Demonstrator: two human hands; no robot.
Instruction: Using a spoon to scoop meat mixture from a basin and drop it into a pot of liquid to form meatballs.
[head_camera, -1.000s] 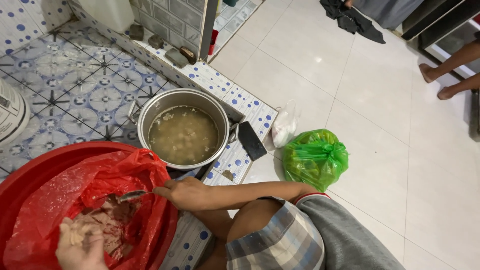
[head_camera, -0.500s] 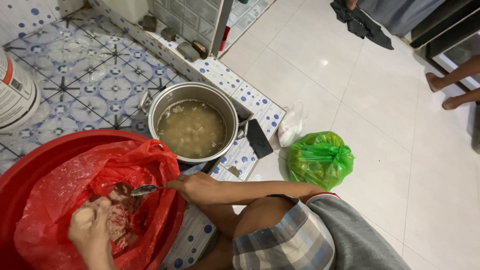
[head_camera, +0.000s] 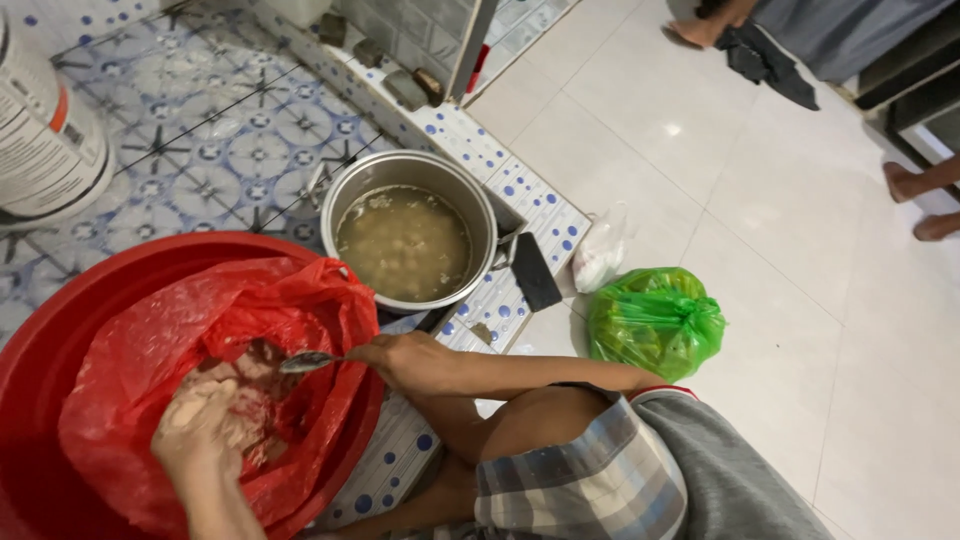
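A big red basin (head_camera: 60, 330) at the lower left is lined with a red plastic bag (head_camera: 210, 330) that holds a pale brown paste. My left hand (head_camera: 200, 430) is inside the bag, smeared with paste and closed around a lump of it. My right hand (head_camera: 405, 360) rests over the basin's right rim and holds a metal spoon (head_camera: 305, 361), its bowl pointing left into the bag. Just behind the basin stands a metal pot (head_camera: 410, 235) full of cloudy broth with pale lumps.
A blue-dotted tiled kerb (head_camera: 510, 190) separates patterned wet tiles from the white floor. A tied green bag (head_camera: 652, 320), a small white bag (head_camera: 600, 255) and a black flat object (head_camera: 533, 272) lie near it. A white bucket (head_camera: 45, 130) stands far left. Another person's feet (head_camera: 915, 200) are at right.
The view has shifted, so the pot and basin sit further right and the bucket has come into view. My left hand has risen slightly with paste; the spoon stays over the bag.
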